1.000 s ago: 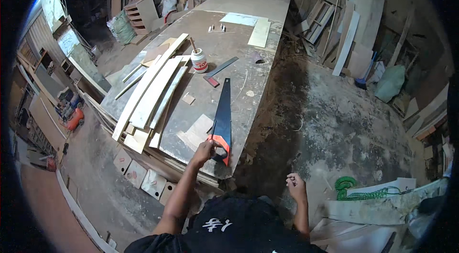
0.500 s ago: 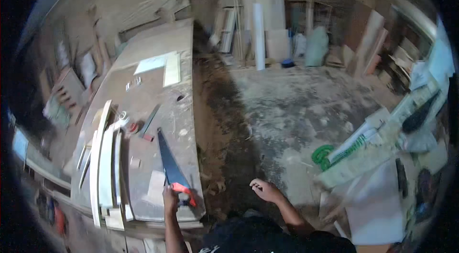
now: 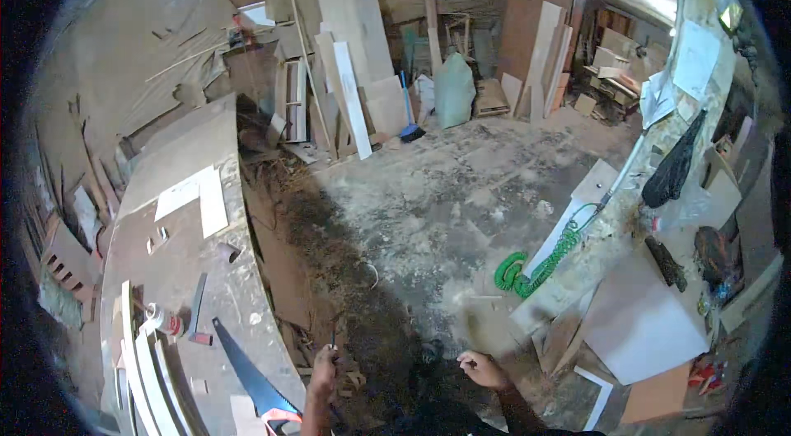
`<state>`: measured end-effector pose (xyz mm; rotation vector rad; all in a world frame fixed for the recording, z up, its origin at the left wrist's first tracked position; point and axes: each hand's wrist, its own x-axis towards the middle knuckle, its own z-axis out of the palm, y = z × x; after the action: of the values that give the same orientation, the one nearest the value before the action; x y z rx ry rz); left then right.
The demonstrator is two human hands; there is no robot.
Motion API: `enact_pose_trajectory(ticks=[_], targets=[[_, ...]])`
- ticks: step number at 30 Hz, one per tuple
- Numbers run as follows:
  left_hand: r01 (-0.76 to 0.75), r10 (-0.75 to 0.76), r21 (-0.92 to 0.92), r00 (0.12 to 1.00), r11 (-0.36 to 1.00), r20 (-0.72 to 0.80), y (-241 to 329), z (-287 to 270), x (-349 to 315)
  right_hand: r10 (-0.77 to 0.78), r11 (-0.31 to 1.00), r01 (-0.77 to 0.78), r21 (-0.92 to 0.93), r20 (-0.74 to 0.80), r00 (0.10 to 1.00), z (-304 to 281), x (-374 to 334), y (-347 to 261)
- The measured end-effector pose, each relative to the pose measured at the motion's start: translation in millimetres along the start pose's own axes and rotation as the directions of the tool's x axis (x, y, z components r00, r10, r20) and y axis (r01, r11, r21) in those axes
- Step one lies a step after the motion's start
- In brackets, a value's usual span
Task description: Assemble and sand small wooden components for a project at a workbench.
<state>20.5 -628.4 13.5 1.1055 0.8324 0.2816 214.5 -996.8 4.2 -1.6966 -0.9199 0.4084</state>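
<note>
My left hand (image 3: 323, 372) is beside the right edge of the worktable (image 3: 181, 267), closed around a thin dark item (image 3: 334, 330) that pokes up above the fingers; its kind is too small to tell. Lower right of centre, over the floor, my right hand (image 3: 484, 371) has its fingers curled in, and nothing shows in them. On the near part of the table lies a handsaw (image 3: 243, 366) with a blue-grey blade and red-and-white handle, apart from my left hand. Near it is a try square (image 3: 198, 308) with a dark blade and red end.
Long pale strips (image 3: 138, 362) and a roll of tape (image 3: 169, 322) lie at the table's left. White sheets (image 3: 212, 201) rest farther back. A coiled green hose (image 3: 527, 275) hangs by a low wall at right. Boards (image 3: 352, 98) and a blue broom (image 3: 411, 131) lean at the back.
My view has swung right, so the table sits farther left. My left hand has left the saw's handle and moved off the table's edge. The saw stays on the table.
</note>
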Motion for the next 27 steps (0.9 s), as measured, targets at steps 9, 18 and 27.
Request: enact_pose_trajectory(ticks=[9, 18, 27], targets=[[-0.383, 0.319, 0.24, 0.909, 0.892, 0.268, 61, 101, 105, 0.215, 0.972, -0.219, -0.09, -0.054, 0.975, -64, 93, 55], [-0.434, 0.423, 0.27, 0.901, 0.86, 0.099, 134, 159, 199, 0.028, 0.984, -0.075, -0.165, -0.267, 0.963, -144, 214, 84], [-0.093, 0.092, 0.003, 0.989, 0.996, -0.117, 168, 189, 220, 0.229, 0.971, -0.238, -0.035, -0.159, 0.96, -178, 275, 73]])
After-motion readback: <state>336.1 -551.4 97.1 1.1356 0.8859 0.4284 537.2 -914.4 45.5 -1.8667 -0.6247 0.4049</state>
